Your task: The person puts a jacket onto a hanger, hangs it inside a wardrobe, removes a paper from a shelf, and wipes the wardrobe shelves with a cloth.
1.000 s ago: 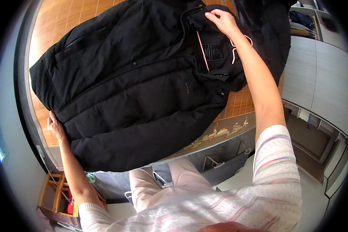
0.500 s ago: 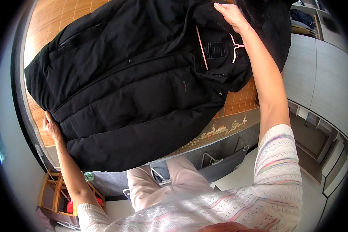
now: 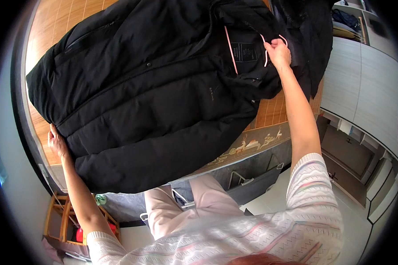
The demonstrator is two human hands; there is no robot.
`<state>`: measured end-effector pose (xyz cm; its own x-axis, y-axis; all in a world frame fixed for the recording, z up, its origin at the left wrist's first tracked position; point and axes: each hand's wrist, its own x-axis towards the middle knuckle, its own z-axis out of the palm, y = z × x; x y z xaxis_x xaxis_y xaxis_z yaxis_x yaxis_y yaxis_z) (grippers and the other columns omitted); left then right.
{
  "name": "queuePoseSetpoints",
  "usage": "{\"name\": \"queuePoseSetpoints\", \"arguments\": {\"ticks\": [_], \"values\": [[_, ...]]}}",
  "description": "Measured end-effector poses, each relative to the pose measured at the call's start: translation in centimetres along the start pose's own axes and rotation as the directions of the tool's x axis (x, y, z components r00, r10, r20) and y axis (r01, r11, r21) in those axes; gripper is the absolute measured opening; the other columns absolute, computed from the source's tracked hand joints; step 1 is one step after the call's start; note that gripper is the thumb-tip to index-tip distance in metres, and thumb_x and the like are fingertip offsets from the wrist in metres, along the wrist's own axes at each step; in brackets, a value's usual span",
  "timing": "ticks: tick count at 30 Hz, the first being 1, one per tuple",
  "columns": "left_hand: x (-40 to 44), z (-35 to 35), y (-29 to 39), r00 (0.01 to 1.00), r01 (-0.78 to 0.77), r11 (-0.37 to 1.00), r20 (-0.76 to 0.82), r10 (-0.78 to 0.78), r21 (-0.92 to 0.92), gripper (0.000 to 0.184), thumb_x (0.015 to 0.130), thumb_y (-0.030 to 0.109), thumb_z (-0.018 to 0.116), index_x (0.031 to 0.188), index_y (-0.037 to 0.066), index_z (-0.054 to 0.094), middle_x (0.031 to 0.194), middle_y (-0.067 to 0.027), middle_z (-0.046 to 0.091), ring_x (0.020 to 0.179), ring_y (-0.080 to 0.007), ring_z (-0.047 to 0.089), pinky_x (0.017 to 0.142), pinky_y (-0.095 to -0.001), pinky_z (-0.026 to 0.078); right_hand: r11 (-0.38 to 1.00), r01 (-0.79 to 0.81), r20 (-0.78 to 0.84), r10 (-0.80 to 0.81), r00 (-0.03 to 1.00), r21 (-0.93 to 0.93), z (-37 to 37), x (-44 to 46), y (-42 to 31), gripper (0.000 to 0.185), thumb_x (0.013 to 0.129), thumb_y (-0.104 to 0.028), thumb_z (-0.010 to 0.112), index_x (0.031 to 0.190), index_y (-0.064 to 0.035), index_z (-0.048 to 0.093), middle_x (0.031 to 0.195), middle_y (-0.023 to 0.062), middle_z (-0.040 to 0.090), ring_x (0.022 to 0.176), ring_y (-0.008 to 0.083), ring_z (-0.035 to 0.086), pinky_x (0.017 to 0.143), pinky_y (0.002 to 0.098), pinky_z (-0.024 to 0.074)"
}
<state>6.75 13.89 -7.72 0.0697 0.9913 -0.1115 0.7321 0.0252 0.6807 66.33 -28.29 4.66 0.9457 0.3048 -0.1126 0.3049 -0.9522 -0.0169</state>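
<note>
A black padded jacket (image 3: 141, 101) lies front up across the bed, its collar toward the right and its hem toward the left. Inside the neck opening sits a pink hanger (image 3: 230, 49), beside a dark label (image 3: 244, 52). My right hand (image 3: 278, 53) is closed around the hanger's neck, just under the hook, which shows above the fingers. At the jacket's lower left corner, my left hand (image 3: 56, 143) pinches the hem, thumb on top; its other fingers are partly hidden.
Another dark garment (image 3: 314, 48) lies past the collar. The bed mat (image 3: 274, 110) has a patterned border. Pale cabinets (image 3: 358, 79) stand on the right, with open shelves (image 3: 347, 145) below. A wooden rack (image 3: 59, 216) stands at lower left.
My right hand has come down from the collar's far edge to the hanger's hook and closed on it. The collar has flattened slightly. My left hand stays at the hem.
</note>
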Motion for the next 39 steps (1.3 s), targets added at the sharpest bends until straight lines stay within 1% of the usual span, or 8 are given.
{"name": "queuePoseSetpoints", "arguments": {"ticks": [10, 18, 22, 24, 27, 32, 35, 39], "values": [[1.0, -0.4, -0.2, 0.999, -0.031, 0.995, 0.012, 0.030, 0.098, 0.048, 0.087, 0.045, 0.053, 0.076, -0.001, 0.063, 0.058, -0.0024, 0.053, 0.059, -0.0091, 0.044, 0.058, -0.0266, 0.038, 0.996, 0.070, 0.160, -0.061, 0.985, -0.052, -2.6, -2.7, 2.8, 0.024, 0.071, -0.027, 0.065, 0.087, -0.0100, 0.064, 0.079, 0.0080, 0.066, 0.079, 0.0261, 0.063, 0.071, 0.0360, 0.0475], [5.8, -2.6, -3.1, 0.965, -0.169, 0.902, 0.254, 0.068, 0.398, 0.055, 0.085, 0.053, 0.048, 0.087, 0.001, 0.066, 0.074, -0.0185, 0.063, 0.071, -0.0249, 0.061, 0.067, -0.0363, 0.044, 0.996, 0.007, 0.303, 0.021, 0.953, -0.089, -8.8, -16.2, 7.0, 0.023, 0.075, -0.030, 0.066, 0.076, -0.0072, 0.066, 0.068, 0.0073, 0.064, 0.064, 0.0211, 0.062, 0.058, 0.0329, 0.0462], [11.0, -3.4, -8.3, 0.923, -0.381, 0.483, 0.355, 0.148, 0.788, 0.051, 0.086, 0.053, 0.041, 0.097, 0.009, 0.064, 0.091, -0.0180, 0.063, 0.086, -0.0358, 0.061, 0.074, -0.0443, 0.046, 0.999, -0.031, 0.458, 0.035, 0.888, -0.015, -5.9, -22.8, 9.8, 0.021, 0.077, -0.033, 0.063, 0.071, -0.0128, 0.065, 0.063, 0.0022, 0.063, 0.063, 0.0178, 0.060, 0.100, 0.0373, 0.0262], [13.9, -3.4, -11.8, 0.909, -0.410, 0.342, 0.348, 0.230, 0.846, 0.049, 0.087, 0.054, 0.039, 0.107, 0.016, 0.060, 0.102, -0.0157, 0.061, 0.094, -0.0317, 0.060, 0.077, -0.0436, 0.047, 0.997, -0.072, 0.471, 0.072, 0.879, -0.018, -4.0, -25.2, 10.3, 0.022, 0.077, -0.033, 0.063, 0.073, -0.0119, 0.066, 0.063, 0.0025, 0.063, 0.063, 0.0186, 0.060, 0.096, 0.0370, 0.0316], [-1.5, -1.4, 6.1, 0.826, -0.519, 0.543, 0.224, 0.517, 0.661, 0.039, 0.088, 0.041, 0.048, 0.119, 0.019, 0.055, 0.117, -0.0067, 0.057, 0.104, -0.0267, 0.056, 0.087, -0.0373, 0.046, 0.983, -0.165, 0.444, 0.110, 0.889, 0.086, -0.8, -27.6, 11.5, 0.022, 0.079, -0.031, 0.062, 0.079, -0.0089, 0.067, 0.070, 0.0048, 0.065, 0.067, 0.0221, 0.061, 0.070, 0.0316, 0.0460], [-22.1, 7.3, 18.4, 0.657, -0.528, 0.792, 0.443, 0.610, -0.307, 0.018, 0.085, 0.015, 0.060, 0.103, 0.013, 0.064, 0.098, -0.0033, 0.064, 0.088, -0.0139, 0.061, 0.076, -0.0257, 0.050, 0.939, 0.104, 0.063, -0.131, 0.989, 0.327, -1.8, -25.4, 7.1, 0.033, 0.075, -0.028, 0.068, 0.100, -0.0081, 0.062, 0.088, 0.0080, 0.065, 0.078, 0.0232, 0.061, 0.075, 0.0348, 0.0462], [-32.2, 11.8, 22.8, 0.571, -0.233, 0.853, 0.644, 0.509, -0.467, 0.015, 0.084, 0.013, 0.061, 0.097, 0.007, 0.066, 0.083, -0.0031, 0.066, 0.074, -0.0092, 0.059, 0.067, -0.0232, 0.048, 0.838, 0.440, -0.167, -0.407, 0.898, 0.322, -1.7, -21.4, 3.2, 0.041, 0.072, -0.025, 0.070, 0.107, -0.0069, 0.058, 0.099, 0.0104, 0.061, 0.088, 0.0261, 0.057, 0.076, 0.0357, 0.0463], [-38.1, 16.4, 25.5, 0.502, 0.089, 0.837, 0.750, 0.430, -0.540, 0.017, 0.084, 0.013, 0.060, 0.096, 0.002, 0.065, 0.079, -0.0041, 0.065, 0.070, -0.0095, 0.059, 0.066, -0.0233, 0.048, 0.822, 0.275, 0.108, -0.374, 0.921, 0.498, 0.4, -16.5, 1.2, 0.036, 0.078, -0.028, 0.068, 0.099, 0.0005, 0.062, 0.084, 0.0066, 0.065, 0.074, 0.0132, 0.060, 0.071, 0.0237, 0.0462]]}}
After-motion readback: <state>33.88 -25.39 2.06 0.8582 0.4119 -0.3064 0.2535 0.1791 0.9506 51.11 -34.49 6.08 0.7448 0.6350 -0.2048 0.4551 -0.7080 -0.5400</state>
